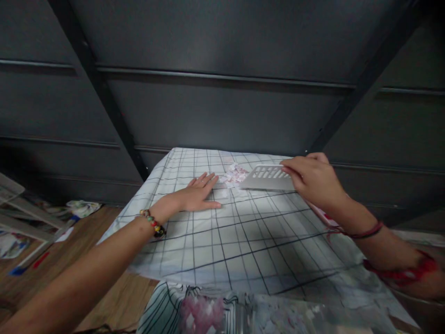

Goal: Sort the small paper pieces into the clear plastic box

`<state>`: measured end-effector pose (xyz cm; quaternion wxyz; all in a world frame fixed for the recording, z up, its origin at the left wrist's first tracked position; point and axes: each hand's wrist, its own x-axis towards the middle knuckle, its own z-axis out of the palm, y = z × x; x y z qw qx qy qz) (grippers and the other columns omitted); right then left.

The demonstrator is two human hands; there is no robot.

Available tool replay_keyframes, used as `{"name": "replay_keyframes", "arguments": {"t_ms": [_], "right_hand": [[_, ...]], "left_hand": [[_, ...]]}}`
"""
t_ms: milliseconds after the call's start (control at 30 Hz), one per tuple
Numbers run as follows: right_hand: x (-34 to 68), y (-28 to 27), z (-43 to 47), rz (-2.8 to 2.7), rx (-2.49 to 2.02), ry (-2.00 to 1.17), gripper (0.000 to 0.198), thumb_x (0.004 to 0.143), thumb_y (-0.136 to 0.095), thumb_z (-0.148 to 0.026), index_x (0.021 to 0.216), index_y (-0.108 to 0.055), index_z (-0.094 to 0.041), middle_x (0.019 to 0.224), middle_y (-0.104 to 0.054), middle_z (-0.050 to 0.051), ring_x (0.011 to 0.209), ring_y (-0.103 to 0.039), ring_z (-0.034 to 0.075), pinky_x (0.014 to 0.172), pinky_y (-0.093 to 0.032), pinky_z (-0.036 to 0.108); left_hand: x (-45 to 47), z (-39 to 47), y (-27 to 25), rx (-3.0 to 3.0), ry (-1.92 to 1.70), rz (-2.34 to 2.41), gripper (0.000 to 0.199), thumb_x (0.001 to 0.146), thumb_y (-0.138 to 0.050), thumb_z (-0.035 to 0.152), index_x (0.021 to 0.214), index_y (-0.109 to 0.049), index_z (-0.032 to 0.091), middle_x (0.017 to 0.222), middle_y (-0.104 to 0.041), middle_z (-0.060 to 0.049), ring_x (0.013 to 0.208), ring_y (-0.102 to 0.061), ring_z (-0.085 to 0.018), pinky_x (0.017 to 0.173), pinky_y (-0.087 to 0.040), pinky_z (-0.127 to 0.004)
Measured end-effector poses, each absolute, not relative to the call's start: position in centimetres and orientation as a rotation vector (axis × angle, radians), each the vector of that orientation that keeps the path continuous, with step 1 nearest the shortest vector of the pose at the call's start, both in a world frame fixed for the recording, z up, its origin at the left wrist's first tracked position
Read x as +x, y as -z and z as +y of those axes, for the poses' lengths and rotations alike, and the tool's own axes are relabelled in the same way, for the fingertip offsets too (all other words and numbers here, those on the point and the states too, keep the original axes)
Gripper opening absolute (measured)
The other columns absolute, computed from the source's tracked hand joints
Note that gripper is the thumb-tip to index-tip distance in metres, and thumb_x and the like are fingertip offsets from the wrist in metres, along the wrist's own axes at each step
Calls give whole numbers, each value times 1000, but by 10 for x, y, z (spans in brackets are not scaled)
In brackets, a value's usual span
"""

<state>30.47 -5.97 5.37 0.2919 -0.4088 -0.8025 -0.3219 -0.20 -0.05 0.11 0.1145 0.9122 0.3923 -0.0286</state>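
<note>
One flat grey scraper (pixel 269 178) with a row of slots, held at its near edge on the far part of the cloth, blade tilted down toward one small pile of pink-and-white scraps (pixel 235 175). Blade edge touching or just beside the pile; cannot tell which. Pinched by the right hand (pixel 313 181), fingers curled over the top, thumb hidden underneath. Two thin cords, dark and red, around that wrist. Just left of the pile, the left hand (pixel 199 195) laid flat, palm down, fingers spread and pressed to the cloth, fingertips nearly at the scraps, holding nothing. One bead bracelet (pixel 153 223) on the left wrist.

Underneath all this, one white cloth (pixel 243 241) with a dark grid of lines, draped over a raised surface. At the near edge, blurred, one pinkish clump (pixel 201 313) against something clear. Left of the cloth, wooden floor (pixel 86 241) with scattered papers and clear plastic pieces (pixel 21 213), too jumbled to count. Behind, a dark panelled wall (pixel 222 102) crossed by two slanted bars.
</note>
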Motion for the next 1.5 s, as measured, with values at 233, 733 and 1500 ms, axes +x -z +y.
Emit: {"name": "replay_keyframes", "arguments": {"t_ms": [233,733,1500], "right_hand": [[275,-35,-36,-2149,-1041,813,21,89,-45,-12,88,-65,-19,78,-69,2,70,-59,15,73,-38,32],[280,-35,-45,-2262,-870,734,18,87,-46,-8,81,-55,-21,65,-63,-5,59,-56,13,70,-40,31],[308,-29,-38,-2098,-983,968,16,87,-46,-11,81,-56,-22,67,-65,-3,62,-59,15,69,-40,33]], "left_hand": [[14,19,9,2648,79,1170,105,83,-42,75,153,-1,9,158,2,-22,145,2,-38,114,-15,-53],[6,12,15,2676,81,1134,99,88,-37,74,153,5,12,160,5,-19,146,5,-36,115,-11,-51],[-3,13,20,2736,-15,1001,102,86,-25,82,154,-1,10,160,-1,-22,146,-1,-38,115,-14,-50]]}}
